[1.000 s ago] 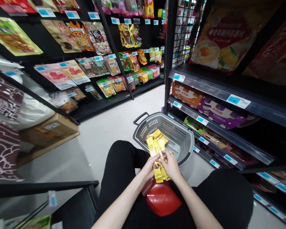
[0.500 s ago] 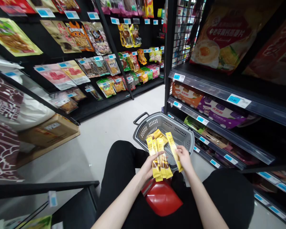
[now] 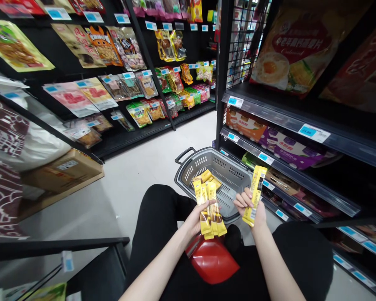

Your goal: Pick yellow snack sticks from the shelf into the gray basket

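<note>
Now we have a single yellow stick pack (image 3: 255, 195) away from the bunch: a second ago both our hands were pressed together on one fan of packs, half a second ago the right hand was peeling one off, and at this moment it holds that one upright, apart from the rest, lifted toward the lower shelf (image 3: 288, 190) on our right. Our right hand (image 3: 250, 205) pinches it between thumb and fingers around its lower half. Our left hand (image 3: 196, 217) is closed on the remaining yellow packs (image 3: 209, 209), gripping them at their middle so they splay above the near rim of the grey basket (image 3: 188, 169). More yellow packs (image 3: 210, 177) lie inside the basket, against its near-left wall. The basket stands on the floor at the foot of the shelf, and a red stool (image 3: 211, 261) shows between our knees. We judge one pack has been singled out while the rest wait in hand.
</note>
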Motion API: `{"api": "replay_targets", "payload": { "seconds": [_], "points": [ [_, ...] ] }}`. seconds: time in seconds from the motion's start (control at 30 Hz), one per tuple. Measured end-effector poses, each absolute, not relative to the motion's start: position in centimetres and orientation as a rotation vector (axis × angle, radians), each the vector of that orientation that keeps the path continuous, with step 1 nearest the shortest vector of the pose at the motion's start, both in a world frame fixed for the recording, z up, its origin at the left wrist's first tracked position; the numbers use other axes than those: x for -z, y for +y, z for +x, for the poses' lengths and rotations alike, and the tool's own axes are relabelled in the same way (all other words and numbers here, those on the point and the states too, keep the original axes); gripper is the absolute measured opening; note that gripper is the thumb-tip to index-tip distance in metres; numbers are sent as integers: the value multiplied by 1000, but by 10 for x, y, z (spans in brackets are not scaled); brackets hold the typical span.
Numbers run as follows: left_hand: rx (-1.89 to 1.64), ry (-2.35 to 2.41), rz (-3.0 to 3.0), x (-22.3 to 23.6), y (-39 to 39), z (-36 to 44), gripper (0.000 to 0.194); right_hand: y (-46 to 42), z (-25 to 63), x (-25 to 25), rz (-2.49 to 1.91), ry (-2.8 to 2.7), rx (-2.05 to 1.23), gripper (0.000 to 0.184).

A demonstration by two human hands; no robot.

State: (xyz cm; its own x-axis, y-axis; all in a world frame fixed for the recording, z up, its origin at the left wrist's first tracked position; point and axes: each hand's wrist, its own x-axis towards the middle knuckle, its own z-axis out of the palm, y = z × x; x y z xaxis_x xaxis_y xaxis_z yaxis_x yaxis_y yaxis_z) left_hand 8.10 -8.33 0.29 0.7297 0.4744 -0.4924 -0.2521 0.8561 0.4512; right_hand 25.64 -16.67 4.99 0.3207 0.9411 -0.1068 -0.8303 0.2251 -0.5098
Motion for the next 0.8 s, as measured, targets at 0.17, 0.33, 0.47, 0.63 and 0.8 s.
{"api": "replay_targets", "payload": {
  "seconds": [0.17, 0.33, 0.47, 0.63, 0.8],
  "points": [
    [-431, 600, 384, -6, -83, 80, 23, -154, 261, -33, -834, -277, -1162, 21],
    [-481, 575, 350, -16, -86, 79, 17, -152, 259, -16, -1475, -528, -895, 35],
    [-488, 547, 317, -20, -88, 80, 17, -155, 246, -17, -1901, -878, -565, 33],
    [-484, 590, 300, -22, -89, 81, 16, -154, 220, -17, -1968, -1124, -505, 31],
    [-476, 600, 325, -21, -88, 79, 15, -152, 207, -8, -1914, -1269, -581, 30]
  ]
}}
